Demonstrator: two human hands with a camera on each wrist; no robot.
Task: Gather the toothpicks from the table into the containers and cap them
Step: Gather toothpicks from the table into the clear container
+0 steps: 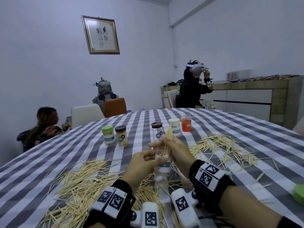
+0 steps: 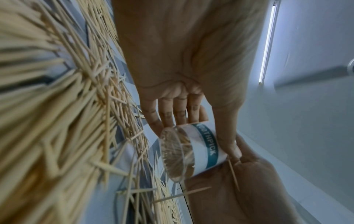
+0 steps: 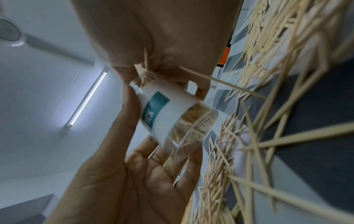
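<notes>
Left hand [image 1: 142, 163] gripping clear plastic toothpick jar with white-and-teal "TOOTHPICK" label [image 2: 193, 149], fingers and thumb wrapped round its body; jar lifted off the grey-and-white checked tablecloth [image 1: 246, 129], tilted, part full of toothpicks. Right hand [image 1: 176, 152] clamped on a bundle of pale wooden toothpicks [image 1: 168, 140], fingers curled round it, bundle ends poking up above the fist, lower ends at the jar mouth. Both hands touching, above the near middle of the table.

Loose toothpicks in two heaps: big pile [image 1: 77, 183] toward near-left edge, running under the left wrist; thinner scatter [image 1: 225, 148] toward the right side. A few sticks directly under the hands.

Row of containers toward the far middle of the table, all upright and capped: green-lidded white-label jar [image 1: 108, 135], touching or just beside it a dark-lidded clear jar full of toothpicks [image 1: 121, 136], dark-lidded clear empty jar [image 1: 157, 131] partly behind the bundle, cream-lidded jar [image 1: 174, 127], orange jar with clear lid [image 1: 186, 123]. Round green lid [image 1: 298, 194] lying at the near-right edge, cut by the frame.

Wrist views: jar base and label sharp enough, fingers blurred; exact finger count on the bundle cannot tell.
</notes>
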